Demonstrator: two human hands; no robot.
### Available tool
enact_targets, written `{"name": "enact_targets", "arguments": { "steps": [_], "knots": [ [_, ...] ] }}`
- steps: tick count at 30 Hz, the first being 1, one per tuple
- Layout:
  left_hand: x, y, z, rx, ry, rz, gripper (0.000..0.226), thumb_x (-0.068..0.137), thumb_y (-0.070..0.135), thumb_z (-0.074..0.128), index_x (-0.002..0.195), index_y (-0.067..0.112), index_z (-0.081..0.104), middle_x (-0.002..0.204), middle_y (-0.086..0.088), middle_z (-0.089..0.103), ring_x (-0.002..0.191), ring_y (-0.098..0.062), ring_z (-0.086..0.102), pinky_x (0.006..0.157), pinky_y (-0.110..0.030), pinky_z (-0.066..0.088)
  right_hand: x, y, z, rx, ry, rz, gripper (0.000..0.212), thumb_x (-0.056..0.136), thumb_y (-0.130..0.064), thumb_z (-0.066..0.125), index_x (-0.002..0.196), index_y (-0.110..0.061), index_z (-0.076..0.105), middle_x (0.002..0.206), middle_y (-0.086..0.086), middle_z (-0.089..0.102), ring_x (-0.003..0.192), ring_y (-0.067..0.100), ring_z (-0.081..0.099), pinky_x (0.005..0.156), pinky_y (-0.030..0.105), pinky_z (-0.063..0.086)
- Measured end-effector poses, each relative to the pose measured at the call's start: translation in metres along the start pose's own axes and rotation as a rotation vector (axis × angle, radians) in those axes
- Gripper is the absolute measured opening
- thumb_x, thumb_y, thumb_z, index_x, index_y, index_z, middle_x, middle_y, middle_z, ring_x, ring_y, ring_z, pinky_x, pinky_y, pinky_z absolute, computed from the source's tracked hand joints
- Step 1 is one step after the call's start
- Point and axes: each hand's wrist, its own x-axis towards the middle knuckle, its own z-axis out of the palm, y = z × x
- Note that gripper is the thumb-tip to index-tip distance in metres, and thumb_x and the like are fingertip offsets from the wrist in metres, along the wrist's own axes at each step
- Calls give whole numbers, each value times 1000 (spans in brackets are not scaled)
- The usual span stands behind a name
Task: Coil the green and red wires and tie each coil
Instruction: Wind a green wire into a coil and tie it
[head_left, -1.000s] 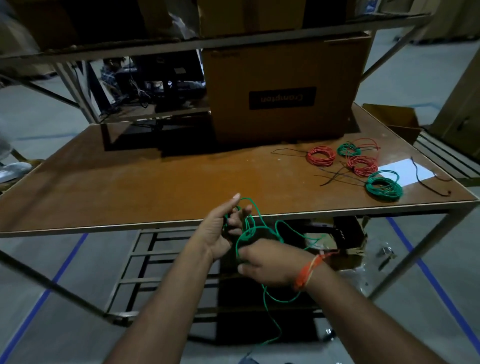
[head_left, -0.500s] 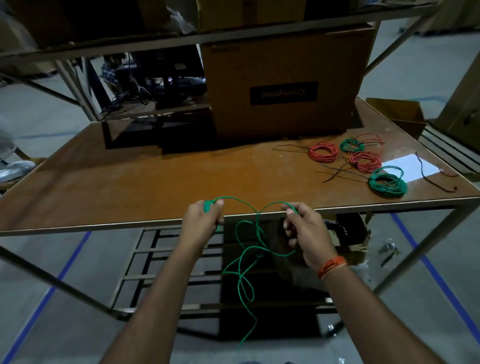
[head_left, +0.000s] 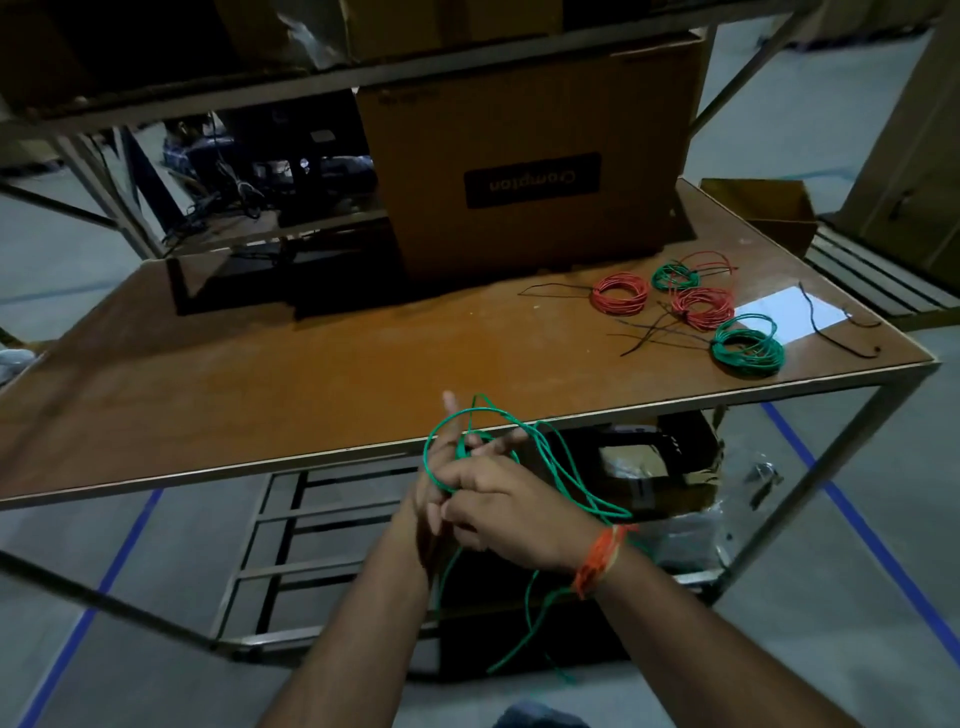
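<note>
A loose green wire (head_left: 556, 457) loops around my left hand (head_left: 441, 457), which is held up in front of the table's near edge with fingers straight. My right hand (head_left: 509, 504) lies over the left, its fingers curled on the green wire, and the wire's tail hangs down below both wrists. On the right of the table lie finished coils: two red coils (head_left: 621, 293) (head_left: 702, 307), a small green coil (head_left: 674, 275) and a larger green coil (head_left: 748, 351).
The brown table (head_left: 260, 374) carries a large cardboard box (head_left: 530, 150) at the back, a white paper (head_left: 784, 312) and thin black ties (head_left: 649, 332) by the coils. A metal shelf runs overhead. Boxes sit under the table.
My hands, spread apart with the wire stretched between them half a second ago, have come together again. The right hand has laid another green loop over the left.
</note>
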Motion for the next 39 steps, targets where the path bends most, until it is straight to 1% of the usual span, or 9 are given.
{"name": "enact_targets", "arguments": {
  "steps": [2,5,11,15,19,22,26,32,39],
  "knots": [
    [5,19,13,-210,-151,2,71,95,68,38,74,7,66,55,0,62,35,-2,49,37,-13,38,-8,8,-1,-46,-10,35,17,89,-1,52,76,-5,61,55,-7,57,51,1,51,56,18,39],
    [15,28,7,-360,-220,85,47,90,61,53,77,16,50,90,-8,74,38,0,47,37,-10,35,-17,27,1,-121,47,24,8,86,-13,59,80,-12,63,68,-1,64,62,4,56,62,24,45],
    [6,61,1,-109,-235,265,31,102,29,46,73,19,47,61,3,58,32,1,29,36,-13,24,-27,67,1,419,127,459,33,60,-17,45,87,-15,63,74,1,64,66,11,56,57,22,43],
    [-4,80,-9,-86,-353,229,26,96,30,45,72,20,40,49,8,38,33,1,24,38,-18,9,-15,84,-5,636,492,482,24,76,0,37,85,-6,59,70,14,59,55,21,55,51,22,42],
    [-9,95,-19,-99,-412,204,26,98,30,42,74,21,39,46,11,33,32,2,22,44,-22,3,3,108,-10,591,667,453,19,101,-6,45,90,-9,60,67,7,63,54,24,66,50,32,53],
    [-15,106,-24,-89,-448,179,30,101,31,38,73,21,42,45,12,32,32,1,21,43,-21,4,21,116,-11,308,680,256,23,79,-16,85,90,-22,65,80,-3,63,71,14,65,76,36,57],
    [-18,120,-26,-69,-489,202,31,101,31,39,73,21,43,45,13,32,32,1,25,42,-20,6,54,107,2,44,454,228,34,67,-50,84,93,-32,69,96,-3,69,86,8,65,79,26,52],
    [-4,162,-65,-21,-250,344,35,105,30,35,71,22,37,44,13,28,30,1,22,38,-19,10,66,86,-19,526,689,308,16,99,-24,62,86,-16,66,78,1,69,63,14,62,57,25,39],
    [42,165,-118,211,77,322,39,107,28,41,69,23,33,48,9,28,33,-3,19,36,-13,14,79,70,-62,1056,671,122,31,84,11,52,103,-10,64,93,9,64,66,11,52,55,20,35]
  ]
}}
